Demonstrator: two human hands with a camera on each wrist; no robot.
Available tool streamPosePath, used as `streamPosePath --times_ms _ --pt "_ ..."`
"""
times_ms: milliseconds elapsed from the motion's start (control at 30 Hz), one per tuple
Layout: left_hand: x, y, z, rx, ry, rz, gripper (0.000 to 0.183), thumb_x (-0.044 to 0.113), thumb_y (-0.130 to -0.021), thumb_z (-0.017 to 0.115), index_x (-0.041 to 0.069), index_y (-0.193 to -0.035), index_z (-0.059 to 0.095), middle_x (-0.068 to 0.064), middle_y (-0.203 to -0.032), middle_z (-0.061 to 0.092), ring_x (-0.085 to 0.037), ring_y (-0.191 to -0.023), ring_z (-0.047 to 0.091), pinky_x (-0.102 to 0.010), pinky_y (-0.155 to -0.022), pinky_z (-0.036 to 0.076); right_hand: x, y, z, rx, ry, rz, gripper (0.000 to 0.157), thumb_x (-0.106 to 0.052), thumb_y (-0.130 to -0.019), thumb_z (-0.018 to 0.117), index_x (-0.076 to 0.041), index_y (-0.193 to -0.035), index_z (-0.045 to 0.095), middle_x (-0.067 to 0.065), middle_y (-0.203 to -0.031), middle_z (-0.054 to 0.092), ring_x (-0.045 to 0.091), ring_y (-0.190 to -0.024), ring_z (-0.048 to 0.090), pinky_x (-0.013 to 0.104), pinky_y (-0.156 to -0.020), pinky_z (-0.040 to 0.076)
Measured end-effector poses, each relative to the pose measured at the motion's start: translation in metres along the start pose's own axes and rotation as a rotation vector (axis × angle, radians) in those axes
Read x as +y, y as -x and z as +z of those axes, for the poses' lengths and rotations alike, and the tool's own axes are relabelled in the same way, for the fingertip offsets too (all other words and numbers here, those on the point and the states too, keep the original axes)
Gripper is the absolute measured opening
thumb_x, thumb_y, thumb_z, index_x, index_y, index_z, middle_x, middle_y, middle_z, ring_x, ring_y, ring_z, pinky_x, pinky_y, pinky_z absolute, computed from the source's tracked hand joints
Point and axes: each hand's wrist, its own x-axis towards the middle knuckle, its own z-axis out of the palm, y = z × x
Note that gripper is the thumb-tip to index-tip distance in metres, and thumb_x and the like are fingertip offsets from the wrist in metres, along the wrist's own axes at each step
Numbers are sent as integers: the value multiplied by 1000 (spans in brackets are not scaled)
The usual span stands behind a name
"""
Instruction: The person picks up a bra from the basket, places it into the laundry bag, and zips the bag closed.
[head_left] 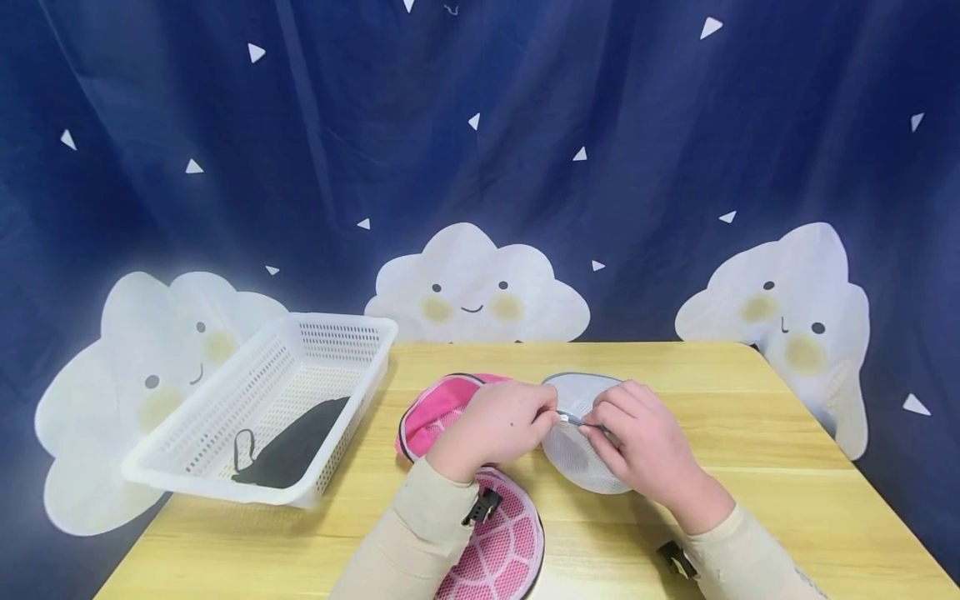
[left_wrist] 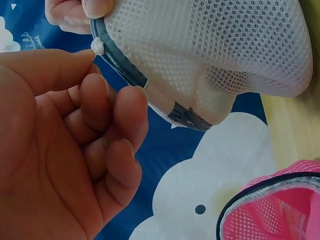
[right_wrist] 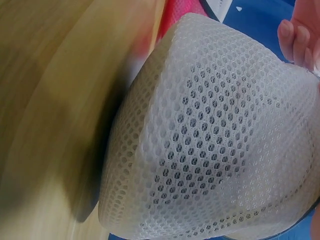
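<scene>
A white mesh laundry bag (head_left: 581, 471) with a grey zipper (left_wrist: 122, 65) is held in front of me, close over the table. My left hand (head_left: 498, 425) pinches the small white zipper pull (left_wrist: 97, 46) between thumb and forefinger, its other fingers loosely curled. On the other side of the zipper, my right hand (head_left: 648, 450) grips the bag's grey edge between thumb and fingers. In the left wrist view part of the zipper gapes. The bag's mesh (right_wrist: 210, 130) fills most of the right wrist view, bulging and rounded.
Left of the bag lies a pink mesh bag (head_left: 431, 425) with a dark-edged opening. Nearer me is a round pink mesh panel (head_left: 506, 525) with a citrus-slice pattern, partly under my left sleeve. A white plastic basket (head_left: 213, 492) at the left holds a black cloth item (head_left: 303, 446) with a loop.
</scene>
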Motion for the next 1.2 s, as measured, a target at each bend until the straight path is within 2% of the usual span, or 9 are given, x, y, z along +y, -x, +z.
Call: streamPosePath --times_ms 600,967,1200 --pt "2 0 2 -14 30 19 19 24 -100 53 24 -81 52 12 -64 48 -6 -59 47 -24 -57 40 -1 2 2 -56 17 48 18 -26 -96 59 -13 -87 68 -2 -89 61 21 -80 54 37 -77 41" --pt "10 -2 2 -12 84 101 19 25 -103 55 23 -84 54 12 -66 47 -4 -60 47 -20 -57 39 -7 0 3 -36 41 61 30 -36 -103 57 -13 -87 67 -3 -88 62 21 -80 56 38 -77 42" --pt "9 -2 4 5 68 98 20 28 -103 58 23 -84 54 13 -66 47 -4 -61 47 -20 -58 39 -5 0 2 -5 31 53 33 -38 -103 58 -12 -84 67 -2 -86 62 20 -79 57 37 -74 43"
